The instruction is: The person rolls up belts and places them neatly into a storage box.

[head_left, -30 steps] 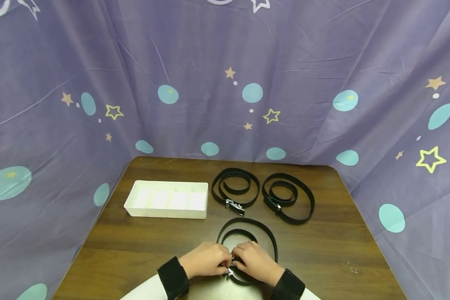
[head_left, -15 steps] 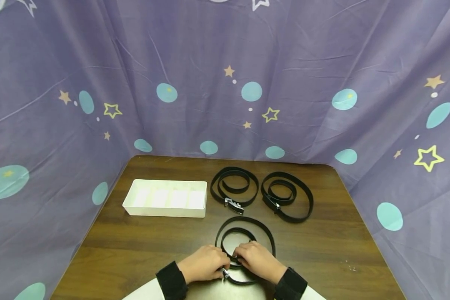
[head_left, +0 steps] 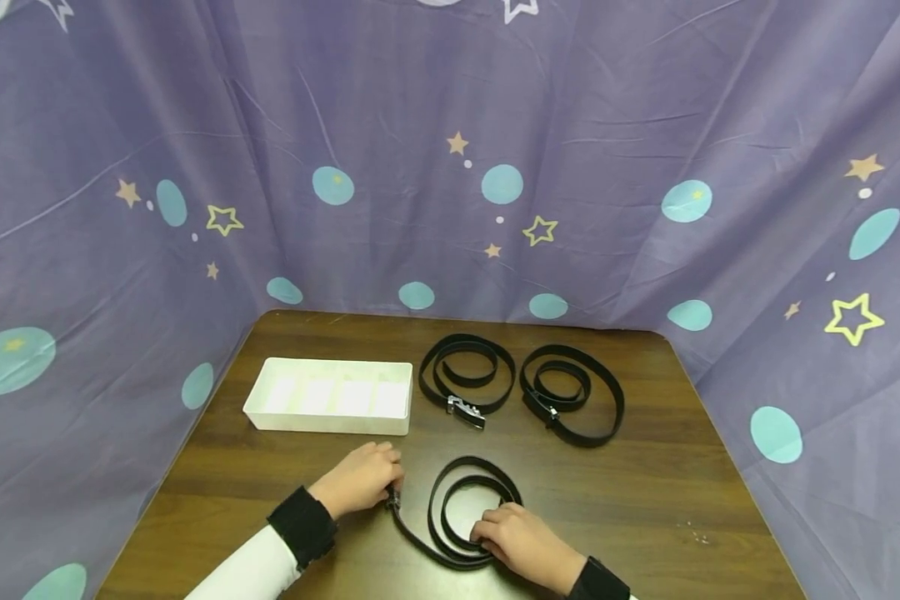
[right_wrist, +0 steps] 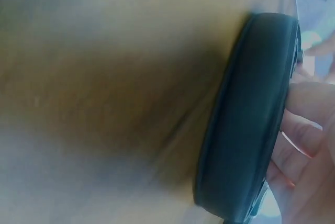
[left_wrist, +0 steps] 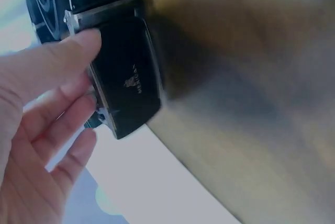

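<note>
A black belt [head_left: 471, 460] lies in a loose coil at the near middle of the table, its buckle end drawn out to the left. My left hand [head_left: 360, 481] pinches that end. In the left wrist view the thumb lies on the edge of the dark buckle [left_wrist: 125, 72], which has small lettering, and the other fingers are behind it. On the coil's near right side my right hand [head_left: 523, 540] grips the strap. The right wrist view shows the broad outer face of the coil [right_wrist: 246, 119] with fingers curled at its far edge.
Two more coiled black belts with silver buckles, one at the back middle [head_left: 512, 379] and one to its right [head_left: 621, 407], lie beyond my hands. A white rectangular tray [head_left: 330, 423] stands at the back left. A purple curtain [head_left: 420, 100] hangs around the wooden table [head_left: 645, 517].
My left hand has moved left and away from me, drawing the buckle end out of the coil. The right hand has moved slightly right and nearer, still on the coil.
</note>
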The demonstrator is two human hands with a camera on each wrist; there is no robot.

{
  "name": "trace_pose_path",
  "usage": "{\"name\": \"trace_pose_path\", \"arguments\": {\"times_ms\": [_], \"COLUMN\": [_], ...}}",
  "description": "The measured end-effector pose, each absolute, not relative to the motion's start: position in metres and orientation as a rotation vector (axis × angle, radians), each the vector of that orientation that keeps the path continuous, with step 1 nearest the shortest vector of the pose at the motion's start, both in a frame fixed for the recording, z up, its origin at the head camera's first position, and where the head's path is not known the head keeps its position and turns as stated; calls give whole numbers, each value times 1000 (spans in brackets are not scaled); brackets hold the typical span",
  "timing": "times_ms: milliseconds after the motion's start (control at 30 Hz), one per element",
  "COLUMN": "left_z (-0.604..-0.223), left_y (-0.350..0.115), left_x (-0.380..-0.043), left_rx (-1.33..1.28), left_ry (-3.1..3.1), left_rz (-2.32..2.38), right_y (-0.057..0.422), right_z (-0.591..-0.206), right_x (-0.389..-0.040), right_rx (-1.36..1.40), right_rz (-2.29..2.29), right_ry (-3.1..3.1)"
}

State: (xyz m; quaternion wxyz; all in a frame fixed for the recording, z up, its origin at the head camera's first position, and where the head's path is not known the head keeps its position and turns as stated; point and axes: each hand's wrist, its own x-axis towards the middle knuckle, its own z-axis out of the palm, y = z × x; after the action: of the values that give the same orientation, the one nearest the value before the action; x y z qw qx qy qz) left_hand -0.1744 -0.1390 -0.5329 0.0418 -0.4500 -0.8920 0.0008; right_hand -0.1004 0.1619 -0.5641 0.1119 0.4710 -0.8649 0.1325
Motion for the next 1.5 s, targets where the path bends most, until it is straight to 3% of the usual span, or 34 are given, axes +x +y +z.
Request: {"name": "trace_pose_path", "arguments": {"times_ms": [267, 500, 667, 867, 1033, 1133, 1500], "left_z": [-540, -559, -559, -526, -504, -506, -541], "left_y": [-97, -46, -45, -56, -45, -30, -6], "left_x": [-208, -203, -198, -199, -185, -169, -140], "left_rx": [-1294, -1092, -1067, -1036, -1128, -1269, -1609], "left_ry": [-2538, -2594, -2696, -2705, -2688, -2699, -2539], "left_rz": [7, -144, -252, -378, -410, -372, -27], "right_y": [155, 154, 151, 164, 174, 169, 149], "right_z": [-564, -563, -557, -523, -494, -494, -545], "right_x": [-95, -99, -103, -135, -172, -190, -205], "right_rx": [1549, 1627, 1675, 1565, 1155, 1062, 1421], "right_rz": [409, 368, 465, 747, 598, 550, 869], "right_ry": [-2519, -2520, -2588, -2726, -2758, -2799, -3032]}}
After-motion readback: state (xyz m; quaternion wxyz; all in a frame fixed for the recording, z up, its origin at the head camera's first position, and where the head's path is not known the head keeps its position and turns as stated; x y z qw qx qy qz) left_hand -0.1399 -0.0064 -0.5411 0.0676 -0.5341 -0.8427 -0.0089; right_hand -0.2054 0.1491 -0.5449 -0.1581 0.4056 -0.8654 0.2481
